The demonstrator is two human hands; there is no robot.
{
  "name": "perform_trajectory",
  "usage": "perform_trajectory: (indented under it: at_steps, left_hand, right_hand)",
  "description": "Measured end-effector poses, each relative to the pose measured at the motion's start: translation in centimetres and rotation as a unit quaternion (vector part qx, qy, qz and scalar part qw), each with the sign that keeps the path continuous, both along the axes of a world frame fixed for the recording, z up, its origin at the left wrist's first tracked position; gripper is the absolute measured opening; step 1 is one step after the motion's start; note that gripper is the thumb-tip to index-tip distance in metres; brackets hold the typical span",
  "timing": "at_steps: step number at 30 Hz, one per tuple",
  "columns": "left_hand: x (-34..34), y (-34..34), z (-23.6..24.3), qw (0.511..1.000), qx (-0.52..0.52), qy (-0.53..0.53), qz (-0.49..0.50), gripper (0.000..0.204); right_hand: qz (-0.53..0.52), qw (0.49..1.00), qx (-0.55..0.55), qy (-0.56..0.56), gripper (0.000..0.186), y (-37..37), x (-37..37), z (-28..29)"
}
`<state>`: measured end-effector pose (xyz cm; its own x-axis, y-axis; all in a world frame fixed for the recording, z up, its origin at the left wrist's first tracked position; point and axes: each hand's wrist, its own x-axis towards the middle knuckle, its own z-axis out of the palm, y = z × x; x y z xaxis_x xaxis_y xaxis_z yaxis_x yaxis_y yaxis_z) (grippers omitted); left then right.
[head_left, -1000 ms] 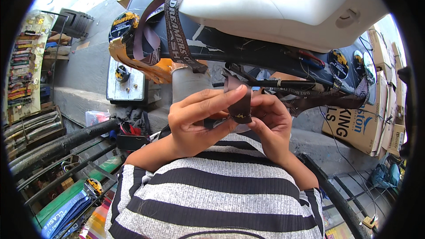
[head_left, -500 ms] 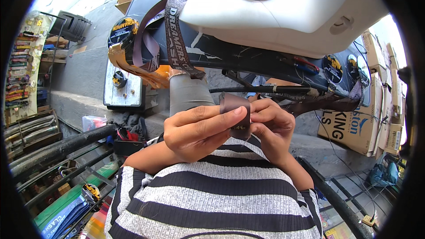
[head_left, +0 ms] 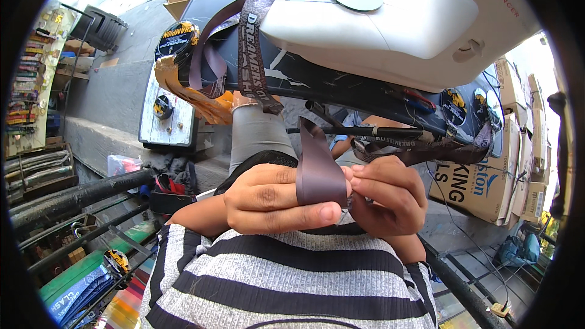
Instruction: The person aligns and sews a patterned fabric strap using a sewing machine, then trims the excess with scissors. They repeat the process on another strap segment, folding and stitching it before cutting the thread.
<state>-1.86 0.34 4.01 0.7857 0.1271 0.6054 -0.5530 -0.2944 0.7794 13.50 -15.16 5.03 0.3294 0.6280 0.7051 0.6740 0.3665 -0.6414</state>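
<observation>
Black table (head_left: 347, 87) bears pale-lettered ribbon (head_left: 251, 42); left hand (head_left: 265, 198) grips brown strip (head_left: 320, 176), right hand (head_left: 393, 195) pinched together.

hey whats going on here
A person is handling a brown ribbon with both hands, in front of their striped shirt. The ribbon lies bent across the fingers of the left hand, one end sticking up. The right hand has its fingertips together at the ribbon's edge; what exactly they pinch is hard to see. Beyond, a white sewing machine sits on a dark table, with a printed strap running from its needle area over the table's near edge.
</observation>
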Motion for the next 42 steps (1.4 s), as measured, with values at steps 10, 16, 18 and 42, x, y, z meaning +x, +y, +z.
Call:
perform_trajectory:
  at_steps: [10, 16, 18, 42]
  left_hand:
    - [-0.1, -0.1, -0.9, 0.925, 0.247, -0.137, 0.255, 0.046]
    - [1.0, 0.1, 1.8, 0.956, 0.147, -0.076, 0.241, 0.050]
    - [2.7, -0.9, 2.5, 0.988, 0.057, -0.044, 0.137, 0.053]
    - [5.7, -1.8, 2.0, 0.989, -0.028, -0.063, 0.128, 0.037]
  right_hand:
    - [0.035, 0.937, -0.042, -0.345, 0.030, -1.8, 3.8, 4.0]
    - [0.028, 0.888, -0.068, -0.455, 0.029, -2.5, 4.8, 5.4]
    - [0.020, 0.877, -0.059, -0.476, 0.030, -2.6, 4.9, 5.8]
    - [-0.101, 0.906, -0.023, -0.410, 0.025, -2.6, 4.5, 4.4]
